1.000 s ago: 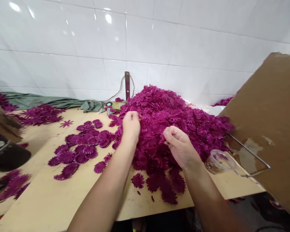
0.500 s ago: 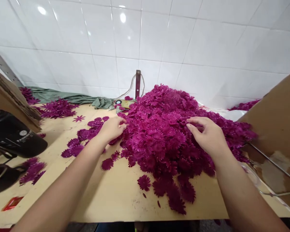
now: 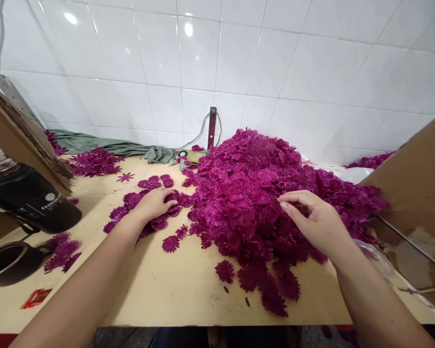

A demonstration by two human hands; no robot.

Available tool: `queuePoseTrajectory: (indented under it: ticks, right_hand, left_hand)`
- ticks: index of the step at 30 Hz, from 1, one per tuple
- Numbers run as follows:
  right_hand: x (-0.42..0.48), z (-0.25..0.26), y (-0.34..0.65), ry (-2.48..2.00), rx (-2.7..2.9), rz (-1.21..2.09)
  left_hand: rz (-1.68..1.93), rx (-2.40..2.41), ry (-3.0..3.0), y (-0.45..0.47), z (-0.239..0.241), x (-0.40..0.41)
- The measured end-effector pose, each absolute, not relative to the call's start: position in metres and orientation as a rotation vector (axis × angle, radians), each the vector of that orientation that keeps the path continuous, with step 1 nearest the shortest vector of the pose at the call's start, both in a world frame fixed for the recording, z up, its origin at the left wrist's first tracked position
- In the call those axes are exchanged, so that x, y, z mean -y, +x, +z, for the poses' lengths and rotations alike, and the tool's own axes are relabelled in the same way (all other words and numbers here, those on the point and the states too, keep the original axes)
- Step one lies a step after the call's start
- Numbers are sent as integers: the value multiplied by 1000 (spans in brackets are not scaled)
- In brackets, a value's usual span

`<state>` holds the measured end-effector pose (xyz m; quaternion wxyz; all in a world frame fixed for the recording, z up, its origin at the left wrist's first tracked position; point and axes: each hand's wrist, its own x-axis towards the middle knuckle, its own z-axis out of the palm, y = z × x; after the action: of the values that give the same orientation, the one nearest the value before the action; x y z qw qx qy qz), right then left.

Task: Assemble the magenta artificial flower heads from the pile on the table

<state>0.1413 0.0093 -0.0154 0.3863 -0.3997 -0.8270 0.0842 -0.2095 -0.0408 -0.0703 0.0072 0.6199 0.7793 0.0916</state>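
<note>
My left hand is over a small group of purple flower pieces left of the large pile. Its fingers and thumb are curled round a few of these pieces, and the palm hides some of the group. At the front of the large pile of purple fabric-like flower pieces, my right hand hovers with bent fingers. A narrow gap shows between its thumb and forefinger, with nothing visible held there. Two loose flower pieces lie between the group and the pile.
A black bottle and a black cup stand at the left by cardboard. Spikier purple pieces and green cloth lie near the tiled wall. Cardboard with a metal rod borders the right.
My left hand has moved from the large pile's left edge leftward to the smaller group. My right hand has dropped slightly at the pile. The view has shifted a little.
</note>
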Motion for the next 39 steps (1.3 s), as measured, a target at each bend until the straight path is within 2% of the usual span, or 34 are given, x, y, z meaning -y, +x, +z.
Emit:
queuePoseTrajectory:
  ticks: [4,11,13,16,18,21,26,28,31,34,39]
  right_hand:
    - [-6,-20,147,-1020,2123,233]
    - [10,-17,142,-993,2093,386]
    - [19,-17,130,-1008,2030,640]
    - [33,-22,105,-1009,1893,1324]
    - [41,-29,89,-993,1766,1702]
    - [47,-40,79,-934,1630,1882]
    - [48,-50,114,-935,1702,1626]
    - [47,-44,143,-1030,1821,1331]
    - [40,-25,198,-1194,1938,686]
    - [26,-6,251,-1493,1894,232]
    - [-4,-11,289,-1881,1999,187]
  left_hand:
    - [485,-2504,1760,-214,-66,47]
    - [1194,-2441,1287,-221,-41,43]
    - [1393,-2296,1287,-204,-36,49]
    - [1575,-2074,1608,-154,-34,68]
    - [1469,-1899,2069,-114,-39,82]
    - [1409,-1654,2496,-67,-50,98]
    - [1396,-1437,2613,-36,-66,109]
    - [1370,-1371,2646,-30,-71,112]
    - [1313,-1278,2684,-24,-83,114]
    - [1114,-1133,2762,-22,-99,113]
    - [993,-1229,2740,-26,-119,102]
